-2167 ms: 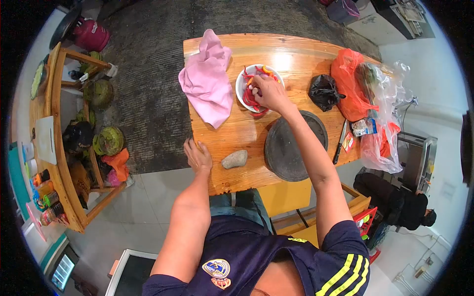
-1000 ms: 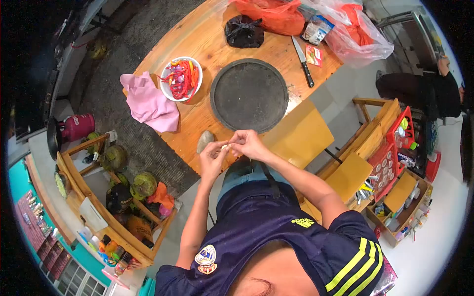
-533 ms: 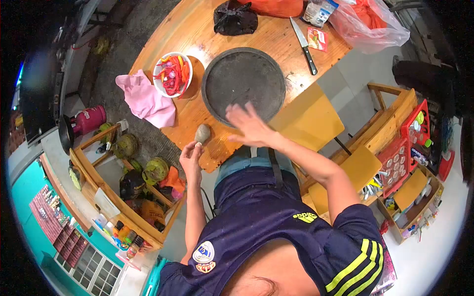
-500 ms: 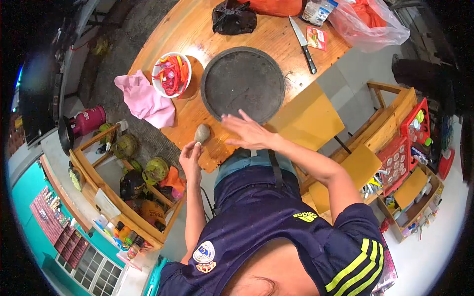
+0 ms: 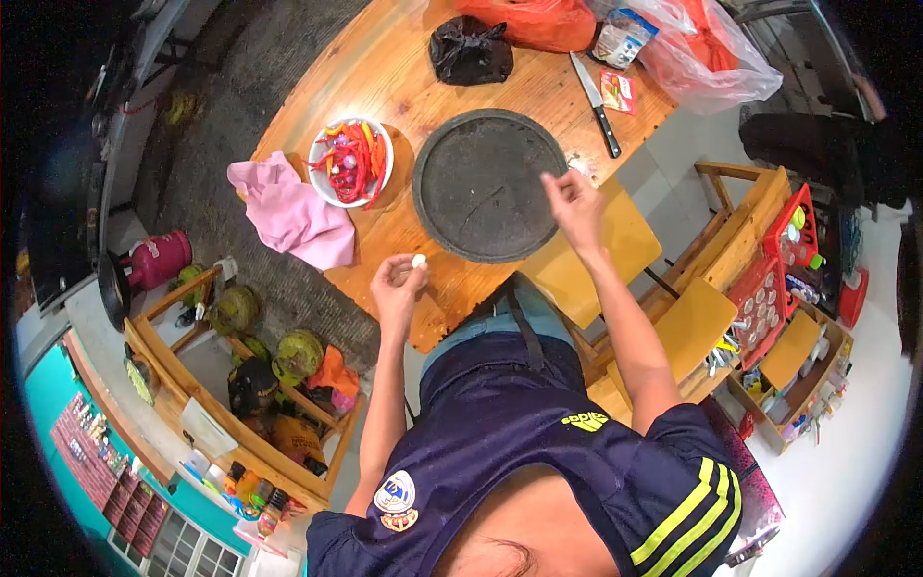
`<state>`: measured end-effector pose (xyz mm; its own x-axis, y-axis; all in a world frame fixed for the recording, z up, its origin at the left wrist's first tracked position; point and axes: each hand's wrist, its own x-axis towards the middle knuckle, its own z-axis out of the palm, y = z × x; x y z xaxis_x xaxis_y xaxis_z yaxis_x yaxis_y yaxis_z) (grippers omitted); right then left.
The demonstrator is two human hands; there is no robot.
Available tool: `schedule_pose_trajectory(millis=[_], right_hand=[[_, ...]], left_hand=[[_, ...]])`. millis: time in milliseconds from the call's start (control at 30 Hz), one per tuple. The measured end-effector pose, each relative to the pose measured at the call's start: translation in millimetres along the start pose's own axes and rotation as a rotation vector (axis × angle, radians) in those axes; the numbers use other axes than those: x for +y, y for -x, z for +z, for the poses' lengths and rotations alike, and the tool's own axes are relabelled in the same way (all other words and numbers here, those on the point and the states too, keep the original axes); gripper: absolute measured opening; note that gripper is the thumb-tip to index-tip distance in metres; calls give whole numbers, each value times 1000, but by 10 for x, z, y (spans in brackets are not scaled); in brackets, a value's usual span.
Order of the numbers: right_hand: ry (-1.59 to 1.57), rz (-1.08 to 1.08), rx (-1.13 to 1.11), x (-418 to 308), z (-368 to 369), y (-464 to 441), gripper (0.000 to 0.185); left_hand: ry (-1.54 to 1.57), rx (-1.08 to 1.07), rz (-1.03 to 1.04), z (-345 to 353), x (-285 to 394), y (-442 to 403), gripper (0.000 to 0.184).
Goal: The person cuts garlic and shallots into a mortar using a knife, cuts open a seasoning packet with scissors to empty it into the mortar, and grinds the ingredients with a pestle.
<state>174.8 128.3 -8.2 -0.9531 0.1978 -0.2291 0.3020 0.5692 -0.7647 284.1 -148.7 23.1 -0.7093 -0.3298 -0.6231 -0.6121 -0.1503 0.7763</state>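
My left hand is at the table's near left edge, fingertips pinched on a small white piece that looks like a garlic clove. My right hand is at the right rim of the round dark stone mortar, its fingers curled together; whether anything is between them I cannot make out. Small whitish bits show just beyond those fingers. The mortar is wide and shallow, with a bare inner surface. To its left stands a white bowl of red and orange chillies and purplish shallot pieces.
A pink cloth hangs over the table's left edge. A knife, a red packet, a black plastic bag and a clear bag lie toward the back. A yellow stool stands at the right.
My right hand has moved right and away from me, from flat and spread to curled. My left hand has shifted slightly right. The greyish rounded stone by its fingertips no longer shows.
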Motion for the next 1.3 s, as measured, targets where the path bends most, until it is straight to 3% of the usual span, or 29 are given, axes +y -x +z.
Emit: schedule_pose_trajectory(millis=[33, 100, 167, 233, 367, 467, 600, 733, 767, 800, 833, 867, 933, 1067, 1167, 1300], right_hand=[[-4, 42, 80, -46, -88, -104, 19], [-42, -74, 406, 151, -183, -486, 22], [243, -224, 518, 446, -295, -887, 27], [419, -261, 502, 693, -254, -1144, 31], [609, -283, 421, 786, -177, -1377, 37], [382, -380, 546, 623, -91, -1265, 36], [241, -218, 428, 483, 15, -868, 28], [146, -239, 392, 406, 7, -449, 19], [94, -230, 393, 433, 4, -388, 18], [56, -160, 380, 305, -22, -286, 16], [55, -155, 371, 284, -39, -225, 16], [55, -153, 362, 274, -57, -188, 16], [36, -155, 328, 240, -44, -167, 16], [-37, -161, 260, 146, 42, -179, 13], [-80, -218, 246, -57, 128, -196, 11], [-108, -256, 157, -208, 262, -202, 10]], left_hand=[[17, -40, 25, 38, 29, -44, 17], [51, -112, 74, 83, 71, -127, 16], [-7, -148, 106, 94, 34, -228, 16], [-103, -175, 104, 116, 22, -256, 16], [-425, -94, 468, 380, 108, -289, 15], [-589, -150, 591, 649, 151, -460, 16], [-564, -197, 801, 949, -110, -786, 16], [-499, -45, 893, 735, 248, -816, 11], [-519, 126, 939, 571, 398, -909, 10], [-470, 218, 870, 383, 614, -929, 8], [-515, 327, 928, 131, 584, -1187, 6], [-543, 425, 815, -55, 665, -1292, 6], [-761, 516, 802, -477, 674, -1577, 8], [-910, 329, 716, -641, 635, -1758, 15], [-968, 465, 786, -473, 624, -1722, 17], [-943, 410, 884, -394, 556, -1814, 23]])
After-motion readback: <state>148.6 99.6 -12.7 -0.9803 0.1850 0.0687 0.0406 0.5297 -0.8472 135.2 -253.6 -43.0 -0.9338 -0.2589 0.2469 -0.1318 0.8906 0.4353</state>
